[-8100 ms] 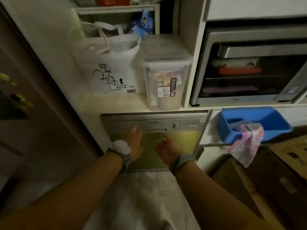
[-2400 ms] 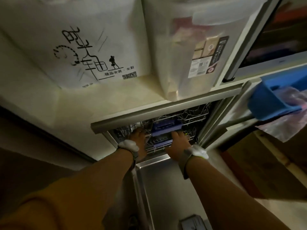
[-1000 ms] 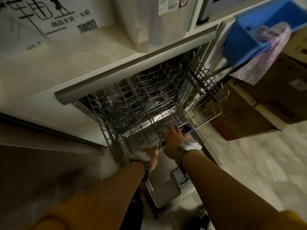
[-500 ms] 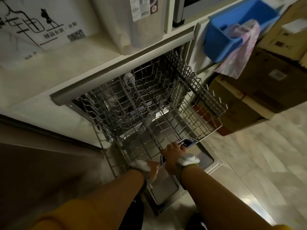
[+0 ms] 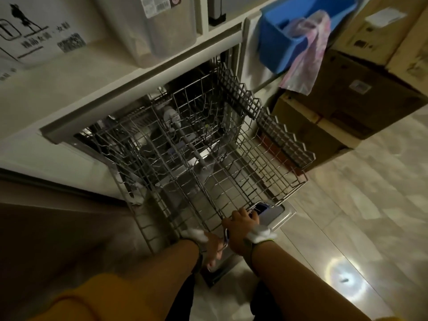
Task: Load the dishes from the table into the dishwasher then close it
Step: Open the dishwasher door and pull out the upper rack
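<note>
The dishwasher stands open under the counter, its door (image 5: 281, 216) folded flat to the floor. An empty wire rack (image 5: 266, 167) is pulled far out over the door. My right hand (image 5: 242, 224) is shut on the rack's front rail near its middle. Just left of it, my left hand (image 5: 214, 246) curls around the same front rail, partly hidden below the rack edge. No dishes are in view and the rack holds nothing. A spray arm (image 5: 187, 140) shows through the wires deeper inside.
On the counter (image 5: 76, 72) above stand a white printed bag (image 5: 34, 38) and a clear storage bin (image 5: 159, 26). A blue bin (image 5: 291, 40) with a pink cloth (image 5: 305, 56) hangs right of the dishwasher. Cardboard boxes (image 5: 347, 98) sit on the tiled floor (image 5: 359, 216) to the right.
The door was opened and folded down. Both hands have drawn the wire rack outward, and it has slid a little further out in the last half second.
</note>
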Demonstrator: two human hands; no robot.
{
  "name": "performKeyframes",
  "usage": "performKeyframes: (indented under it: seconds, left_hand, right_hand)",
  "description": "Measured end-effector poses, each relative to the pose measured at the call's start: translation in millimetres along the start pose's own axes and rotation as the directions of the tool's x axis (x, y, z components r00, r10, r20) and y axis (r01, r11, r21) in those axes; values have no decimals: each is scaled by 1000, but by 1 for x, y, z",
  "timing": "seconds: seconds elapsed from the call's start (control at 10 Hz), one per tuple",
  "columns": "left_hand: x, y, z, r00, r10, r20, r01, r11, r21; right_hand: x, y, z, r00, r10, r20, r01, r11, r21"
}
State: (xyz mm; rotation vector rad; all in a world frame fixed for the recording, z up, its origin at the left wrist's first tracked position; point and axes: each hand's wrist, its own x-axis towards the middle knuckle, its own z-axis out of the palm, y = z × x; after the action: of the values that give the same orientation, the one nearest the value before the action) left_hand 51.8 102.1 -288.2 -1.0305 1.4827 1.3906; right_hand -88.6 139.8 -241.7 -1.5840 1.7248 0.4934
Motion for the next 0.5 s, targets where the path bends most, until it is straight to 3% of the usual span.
performKeyframes:
  seconds: [0.1,0.2,0.5]
  left_hand:
    - [2,4,5,994,-2,108,15,992,-122]
    - [1,9,21,997,39,-60,-34,996,76]
    - [-4,18,26,995,70,-70,-64,994,87]
  right_hand:
    - [-11,3,10,999,9,-33,-8,1000,13]
    - [-19,8,19,999,25,-45,-23,999,36]
    - [-25,19,24,993,10,-119,-4,998,57]
